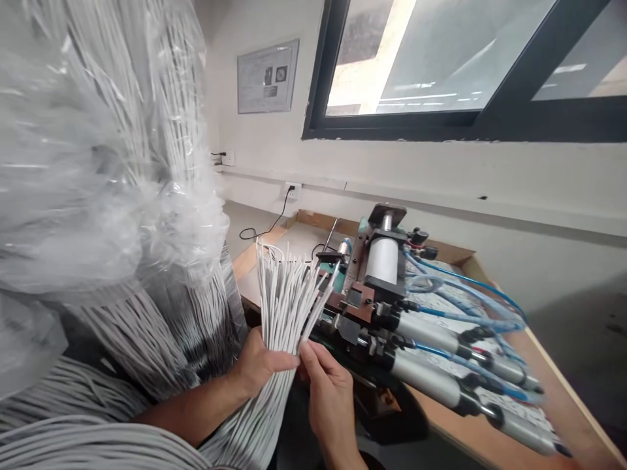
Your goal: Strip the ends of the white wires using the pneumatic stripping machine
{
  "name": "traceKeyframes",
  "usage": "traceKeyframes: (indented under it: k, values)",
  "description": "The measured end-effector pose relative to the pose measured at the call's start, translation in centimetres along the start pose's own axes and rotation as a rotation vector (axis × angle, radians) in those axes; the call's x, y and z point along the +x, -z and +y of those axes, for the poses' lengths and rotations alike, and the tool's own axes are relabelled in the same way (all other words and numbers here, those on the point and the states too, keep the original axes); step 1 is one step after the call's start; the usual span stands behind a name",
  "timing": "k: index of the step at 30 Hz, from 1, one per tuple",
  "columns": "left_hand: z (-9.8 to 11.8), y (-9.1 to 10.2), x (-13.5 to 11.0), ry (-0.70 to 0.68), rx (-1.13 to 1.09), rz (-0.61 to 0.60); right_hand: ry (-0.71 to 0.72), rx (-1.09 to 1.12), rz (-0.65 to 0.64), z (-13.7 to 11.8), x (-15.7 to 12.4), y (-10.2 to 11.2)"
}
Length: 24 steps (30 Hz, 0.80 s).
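Note:
A thick bundle of light grey cables (pixel 284 307) stands upright in front of me, its cut ends fanned out at the top. My left hand (pixel 262 365) is wrapped round the bundle, thumb across its front. At the bundle's right side my right hand (pixel 326 382) pinches a few cables (pixel 318 310) that lean away from the rest; their tips reach toward the pneumatic machine (pixel 357 294). The lower part of the bundle runs down to the bottom edge. My fingers behind the cables are hidden.
Large cable bundles in clear plastic wrap (pixel 181 215) crowd the left side. More loose cables (pixel 93 447) lie at lower left. The machine, with silver cylinders (pixel 426 378) and blue air hoses (pixel 470 281), sits on a wooden-edged table (pixel 578 405). A black cord runs to a wall socket (pixel 292 190).

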<state>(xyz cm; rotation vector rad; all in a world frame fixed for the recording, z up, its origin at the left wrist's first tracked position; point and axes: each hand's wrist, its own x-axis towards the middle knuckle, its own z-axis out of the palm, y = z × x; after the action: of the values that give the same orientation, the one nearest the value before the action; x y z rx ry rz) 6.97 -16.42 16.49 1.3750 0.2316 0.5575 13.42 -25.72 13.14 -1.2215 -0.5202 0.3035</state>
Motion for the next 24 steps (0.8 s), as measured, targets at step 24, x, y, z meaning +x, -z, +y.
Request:
traceKeyframes:
  k: [24]
  values:
    - [-0.9,0.7,2.0,0.099,0.114,0.143,-0.443,0.454,0.208,1.4,2.2,1.3]
